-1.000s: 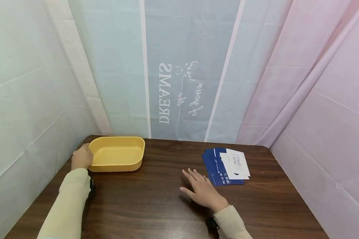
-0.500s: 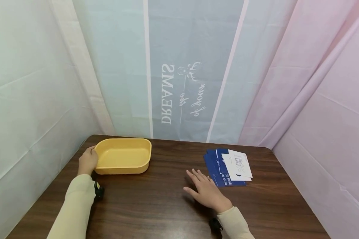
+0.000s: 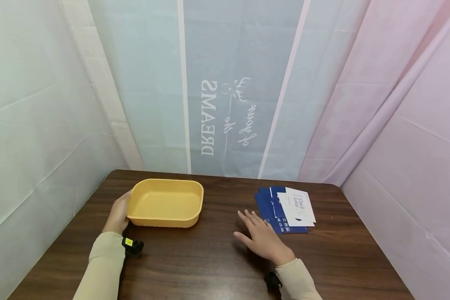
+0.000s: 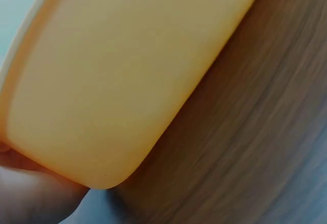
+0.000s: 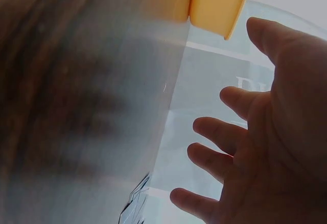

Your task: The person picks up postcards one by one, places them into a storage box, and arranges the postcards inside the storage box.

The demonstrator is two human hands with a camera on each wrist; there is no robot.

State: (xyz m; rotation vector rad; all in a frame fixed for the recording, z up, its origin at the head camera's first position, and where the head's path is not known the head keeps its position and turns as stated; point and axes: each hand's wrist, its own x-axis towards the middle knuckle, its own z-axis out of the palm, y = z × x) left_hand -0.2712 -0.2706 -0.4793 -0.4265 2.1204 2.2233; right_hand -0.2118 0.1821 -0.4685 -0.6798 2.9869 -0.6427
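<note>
A yellow tray [image 3: 166,203] stands on the left part of the table. My left hand [image 3: 118,214] grips its left end. In the left wrist view the tray's wall [image 4: 112,86] fills much of the picture, with part of the left hand [image 4: 38,196] against its lower left corner; most of the fingers are hidden. My right hand [image 3: 264,241] hovers palm down, fingers spread, holding nothing, beside a pile of blue cards [image 3: 266,208] and white cards [image 3: 301,210]. The right wrist view shows the right hand [image 5: 276,132] with its fingers apart.
The brown wooden table [image 3: 195,266] has rounded back corners. A pale blue-grey curtain [image 3: 240,50] with mirrored lettering hangs behind it, and light cloth stands on the left [image 3: 41,125] and right [image 3: 420,175].
The tray has moved right and somewhat nearer, along with my left hand. My right hand has shifted slightly right and stays spread. The cards lie as before.
</note>
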